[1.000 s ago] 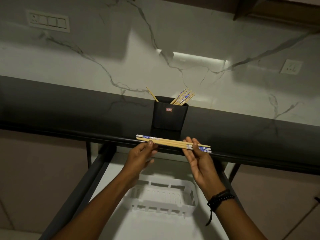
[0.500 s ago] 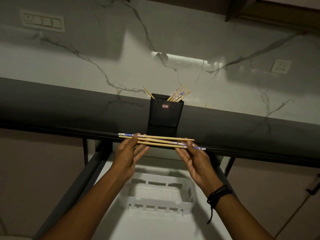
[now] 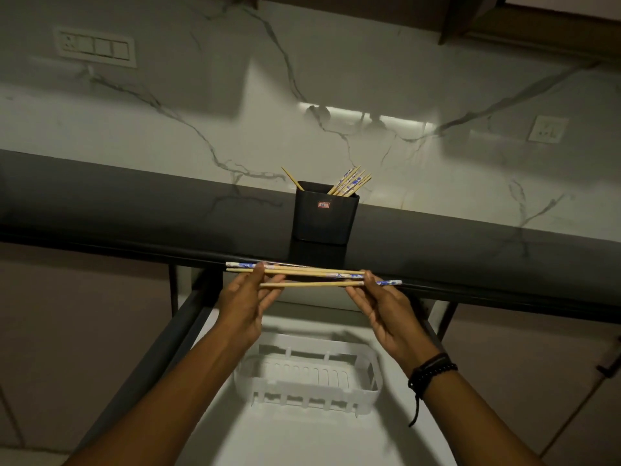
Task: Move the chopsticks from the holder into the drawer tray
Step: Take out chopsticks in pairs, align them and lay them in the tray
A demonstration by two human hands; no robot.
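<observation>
A small bundle of wooden chopsticks (image 3: 312, 275) with blue-patterned ends lies level in the air, held at both ends above the open drawer. My left hand (image 3: 243, 304) pinches the left part and my right hand (image 3: 386, 306) pinches the right part. The sticks are fanned slightly apart, one lower than the others. Behind them a black holder (image 3: 324, 218) stands on the dark counter with several more chopsticks (image 3: 351, 181) sticking out of it. Below my hands a white slotted tray (image 3: 368, 385) sits in the drawer.
The dark counter edge (image 3: 134, 237) runs across the view just behind the held chopsticks. The white drawer floor (image 3: 302, 438) has a dark side rail (image 3: 158, 358) on the left. A marble wall with sockets (image 3: 95, 47) rises behind.
The held chopsticks have spread apart, one dropping lower in my fingers. Both hands stay near the counter edge above the tray.
</observation>
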